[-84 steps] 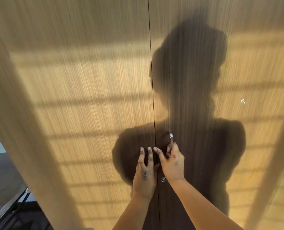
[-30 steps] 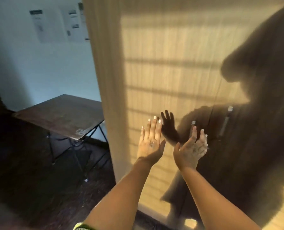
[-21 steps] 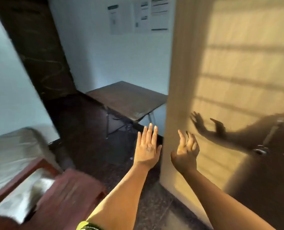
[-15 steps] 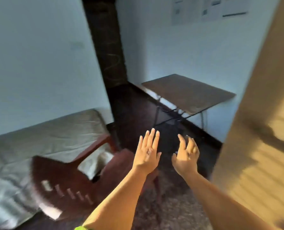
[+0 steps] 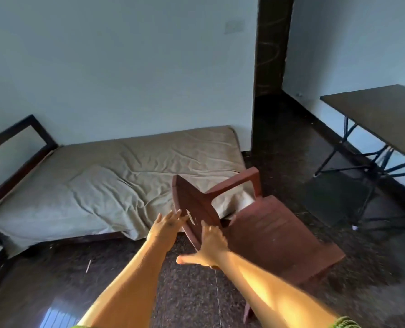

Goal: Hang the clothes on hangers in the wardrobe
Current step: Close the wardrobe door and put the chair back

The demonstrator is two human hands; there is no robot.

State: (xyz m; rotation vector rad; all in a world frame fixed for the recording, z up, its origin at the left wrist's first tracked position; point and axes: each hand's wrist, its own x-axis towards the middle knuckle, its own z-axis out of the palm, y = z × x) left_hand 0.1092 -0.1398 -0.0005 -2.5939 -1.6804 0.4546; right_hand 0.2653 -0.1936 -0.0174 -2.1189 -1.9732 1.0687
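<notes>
No clothes, hangers or wardrobe are in view now. My left hand (image 5: 165, 229) stretches forward with straight fingers, its tips by the back edge of a brown plastic chair (image 5: 274, 235). My right hand (image 5: 209, 245) is spread open in front of the chair's backrest, thumb out to the left, fingertips at the backrest. Whether either hand touches the chair I cannot tell. Neither hand holds anything.
A low bed with a rumpled beige sheet (image 5: 116, 183) fills the left, against the pale wall. A dark folding table (image 5: 383, 119) stands at the right. A dark pillar (image 5: 271, 48) rises behind the chair. The floor (image 5: 102, 275) is dark speckled stone.
My view has swung left, away from the shut wardrobe doors, past the table to the bed and chair. Both hands stayed raised and open and now reach toward the chair's backrest.
</notes>
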